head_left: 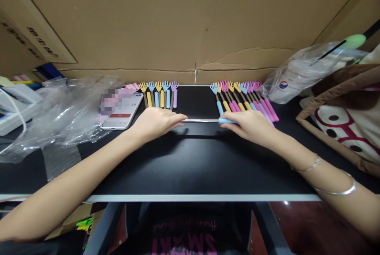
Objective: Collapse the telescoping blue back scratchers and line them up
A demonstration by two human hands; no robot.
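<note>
Cardboard wall behind a black tabletop [190,160]. We hold one back scratcher [204,120] level above it: left hand [156,122] closed over the metal end, right hand [252,125] gripping the blue handle. Best pull straight, clear of both scratcher rows [160,93] [243,97].

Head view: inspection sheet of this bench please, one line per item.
Surface: black table, pale front edge.
Job's things: extended back scratcher with metal rod and blue grip, held level between both hands; small row of scratchers at back left, larger row at back right.
Clutter: phone face up, clear plastic bags on left, filled plastic bag and fabric bag on right.
Hands: left hand covers rod end; right hand grips blue handle.
Cables: white cable far left.
Surroundings: cardboard wall behind.
</note>
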